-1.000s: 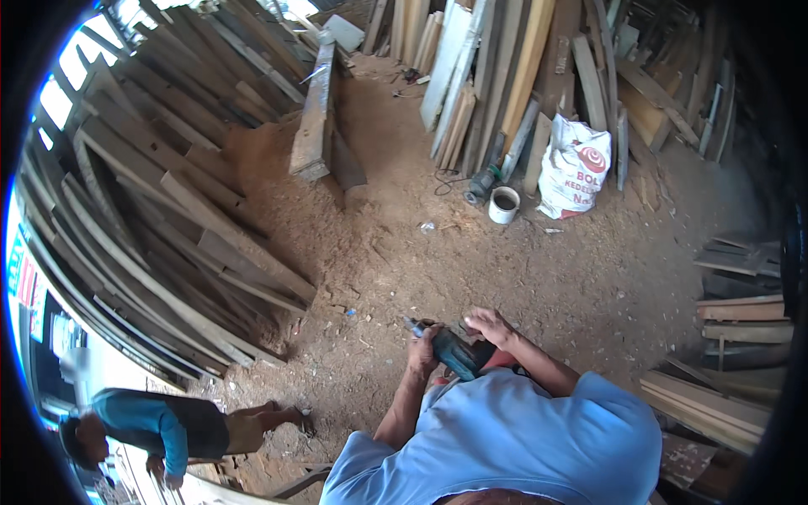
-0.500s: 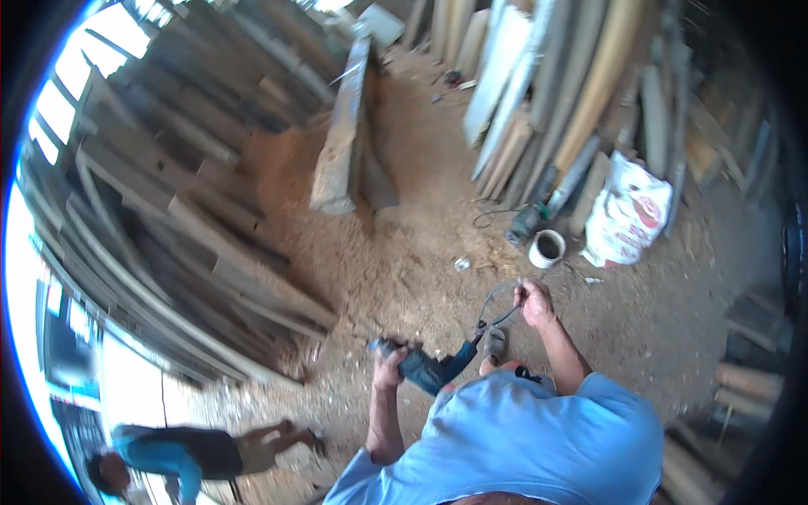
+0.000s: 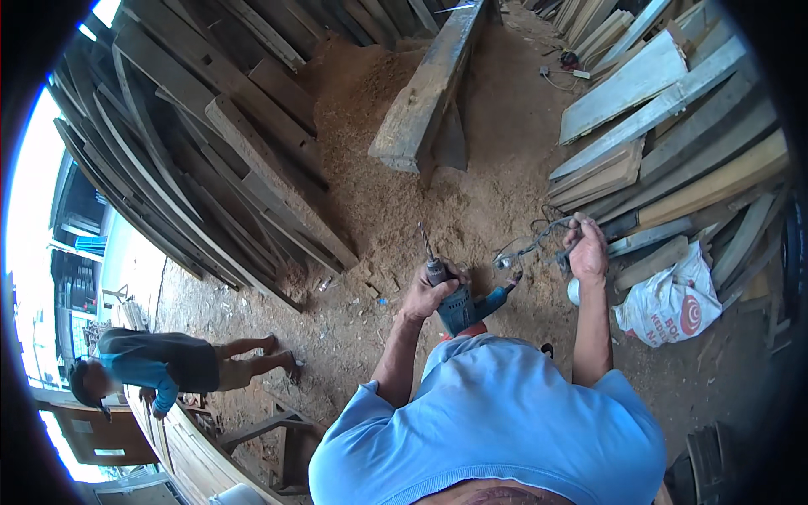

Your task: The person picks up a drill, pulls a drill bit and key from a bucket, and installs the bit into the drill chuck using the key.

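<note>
My left hand (image 3: 427,295) is closed around the front of a teal power drill (image 3: 459,311), just behind its chuck. A long spiral drill bit (image 3: 426,242) points away from me, over the sawdust. The drill's handle slants off to the right, with a dark power cord (image 3: 528,249) near its end. Out to the right, my right hand (image 3: 588,251) is raised, its fingers closed on the looped cord. Both forearms reach forward from light blue sleeves.
Ahead lies a thick wooden beam (image 3: 429,109) above sawdust. Boards lean at left (image 3: 278,177) and right (image 3: 673,93). A white printed sack (image 3: 673,305) sits right, by a partly hidden white bucket (image 3: 574,292). Another person (image 3: 168,362) bends over long planks (image 3: 189,446) at lower left.
The view has turned, shifting the surroundings. The drill has swung so its bit now points forward. My right hand has moved farther out to the right with the cord.
</note>
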A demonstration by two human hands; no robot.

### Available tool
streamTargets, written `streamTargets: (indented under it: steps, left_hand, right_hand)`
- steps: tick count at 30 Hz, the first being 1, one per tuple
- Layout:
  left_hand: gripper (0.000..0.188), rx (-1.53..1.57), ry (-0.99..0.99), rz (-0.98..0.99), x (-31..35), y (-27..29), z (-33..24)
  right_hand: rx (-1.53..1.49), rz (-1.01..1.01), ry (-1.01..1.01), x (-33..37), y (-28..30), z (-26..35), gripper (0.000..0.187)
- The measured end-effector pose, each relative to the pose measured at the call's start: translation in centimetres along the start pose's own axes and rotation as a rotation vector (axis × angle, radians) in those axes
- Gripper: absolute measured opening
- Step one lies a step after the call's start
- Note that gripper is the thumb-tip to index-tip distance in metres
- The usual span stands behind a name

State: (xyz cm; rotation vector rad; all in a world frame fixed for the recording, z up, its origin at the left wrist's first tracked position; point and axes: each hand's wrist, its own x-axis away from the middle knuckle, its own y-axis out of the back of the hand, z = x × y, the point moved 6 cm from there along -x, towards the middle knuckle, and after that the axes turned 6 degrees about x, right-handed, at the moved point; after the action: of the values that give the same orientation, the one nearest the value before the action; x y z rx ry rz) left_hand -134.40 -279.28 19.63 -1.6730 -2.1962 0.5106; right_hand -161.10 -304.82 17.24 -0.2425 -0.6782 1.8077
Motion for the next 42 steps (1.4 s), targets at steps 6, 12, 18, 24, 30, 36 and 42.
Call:
streamTargets:
  steps: [6, 12, 18, 24, 30, 36, 42]
  left_hand:
    - [0.016, -0.199, 0.025, 0.028, -12.8, 3.8, 0.0]
    - [0.012, -0.388, 0.140, -0.036, -26.0, 4.3, -1.7]
    - [0.012, -0.444, 0.198, 0.028, -40.0, 2.1, -1.9]
    - [0.010, -0.459, 0.201, 0.031, -54.5, 1.6, 2.3]
    - [0.019, -0.566, 0.103, -0.028, -68.4, -0.7, -1.7]
    - [0.024, -0.614, 0.168, -0.045, -79.1, -1.0, -1.6]
    - [0.013, -0.498, 0.123, 0.061, -90.1, 0.5, -1.8]
  right_hand:
    - [0.148, -0.243, 0.108, -11.4, 6.3, 3.2, 0.016]
    - [0.318, -0.165, -0.049, -17.7, 1.5, 0.3, 0.013]
    - [0.603, 0.248, -0.051, -26.7, -14.4, -0.6, 0.020]
    - [0.633, 0.363, -0.063, -42.8, -17.8, -2.6, 0.018]
    - [0.388, 0.410, -0.204, -55.1, -19.7, 2.1, 0.013]
    - [0.424, 0.468, -0.012, -67.0, -20.6, 4.8, 0.006]
    - [0.193, 0.351, -0.111, -79.1, -22.1, 8.2, 0.013]
